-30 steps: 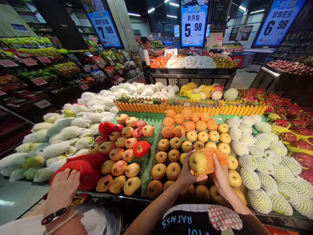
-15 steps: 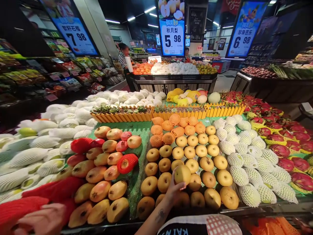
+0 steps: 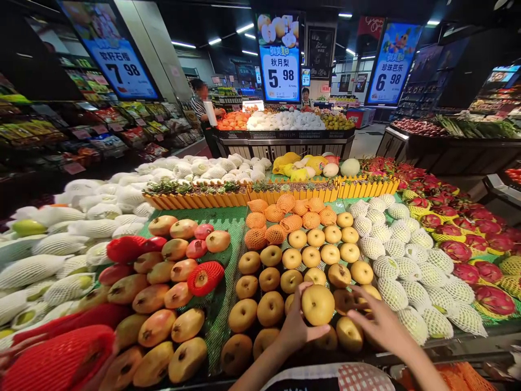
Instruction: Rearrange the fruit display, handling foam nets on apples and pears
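Observation:
A round yellow-brown pear (image 3: pixel 317 305) is gripped in my left hand (image 3: pixel 295 328), fingers on its left side and thumb beneath. My right hand (image 3: pixel 380 316) hovers just right of it, fingers spread and apart from it, over the bare pears (image 3: pixel 243 312) in their rows. Behind these lie pears in orange foam nets (image 3: pixel 292 223). Pomegranates (image 3: pixel 158 327) fill the section left of the pears, and one wears a red foam net (image 3: pixel 205 278).
At the lower left, another person's hand is beside a red-netted fruit (image 3: pixel 61 359). White-netted fruit (image 3: pixel 417 293) and dragon fruit (image 3: pixel 494 300) lie to the right. An orange picket-style planter (image 3: pixel 199 202) crosses the display's back. Price screens (image 3: pixel 279 60) hang above.
My right hand has come into view from the lower right. My left hand has brought the pear slightly right and down. At lower left, the other person's red-netted fruit now shows more fully.

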The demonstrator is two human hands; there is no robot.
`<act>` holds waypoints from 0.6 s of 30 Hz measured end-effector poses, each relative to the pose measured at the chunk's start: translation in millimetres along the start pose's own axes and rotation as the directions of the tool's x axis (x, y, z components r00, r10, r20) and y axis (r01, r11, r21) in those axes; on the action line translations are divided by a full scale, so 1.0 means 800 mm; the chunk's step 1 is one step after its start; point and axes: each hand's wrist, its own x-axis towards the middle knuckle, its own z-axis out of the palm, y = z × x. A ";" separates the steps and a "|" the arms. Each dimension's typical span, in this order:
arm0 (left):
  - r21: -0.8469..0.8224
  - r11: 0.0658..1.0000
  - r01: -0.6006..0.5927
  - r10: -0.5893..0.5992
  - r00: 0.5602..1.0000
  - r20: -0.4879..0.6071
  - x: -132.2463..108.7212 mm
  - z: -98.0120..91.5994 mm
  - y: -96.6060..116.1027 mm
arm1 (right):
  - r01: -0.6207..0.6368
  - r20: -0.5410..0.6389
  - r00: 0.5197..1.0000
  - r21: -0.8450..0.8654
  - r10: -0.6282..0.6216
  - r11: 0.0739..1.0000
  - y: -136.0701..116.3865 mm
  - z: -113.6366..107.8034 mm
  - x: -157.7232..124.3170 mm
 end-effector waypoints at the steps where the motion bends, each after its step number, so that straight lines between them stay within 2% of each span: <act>1: 0.047 0.998 -0.042 0.042 0.999 0.001 -0.001 0.003 0.001 | 0.091 0.090 0.991 0.071 -0.098 0.993 -0.013 0.026 0.010; 2: 0.100 0.992 -0.083 0.084 0.996 -0.007 -0.001 0.004 0.002 | 0.166 0.129 0.976 0.092 -0.177 0.982 -0.025 0.052 0.021; 4: 0.219 0.966 -0.137 0.149 0.988 -0.043 -0.001 0.000 0.005 | 0.218 0.076 0.971 0.105 -0.227 0.970 -0.042 0.097 0.041; 6: 0.301 0.946 -0.123 0.158 0.983 -0.094 -0.001 -0.012 0.011 | 0.161 0.044 0.984 0.214 -0.174 0.963 -0.048 0.120 0.064; 7: 0.316 0.943 -0.108 0.150 0.982 -0.113 -0.002 -0.019 0.014 | 0.092 0.062 0.991 0.313 -0.117 0.945 -0.048 0.122 0.078; 10: 0.331 0.939 -0.096 0.155 0.976 -0.156 -0.011 -0.046 0.023 | -0.090 0.112 0.993 0.575 0.031 0.813 -0.043 0.095 0.140; 11: 0.341 0.935 -0.095 0.165 0.969 -0.182 -0.016 -0.054 0.024 | -0.080 0.076 0.996 0.617 0.043 0.783 -0.041 0.078 0.169; 12: 0.355 0.931 -0.088 0.173 0.961 -0.215 -0.021 -0.062 0.024 | -0.001 -0.017 1.000 0.638 0.015 0.770 -0.041 0.061 0.200; 15: 0.364 0.931 -0.039 0.161 0.937 -0.311 -0.033 -0.081 0.018 | 0.125 -0.179 0.984 0.583 -0.023 0.803 -0.041 0.009 0.304; 18: 0.328 0.945 -0.008 0.137 0.918 -0.371 -0.040 -0.093 0.006 | 0.165 -0.341 0.939 0.344 -0.041 0.924 -0.039 -0.031 0.400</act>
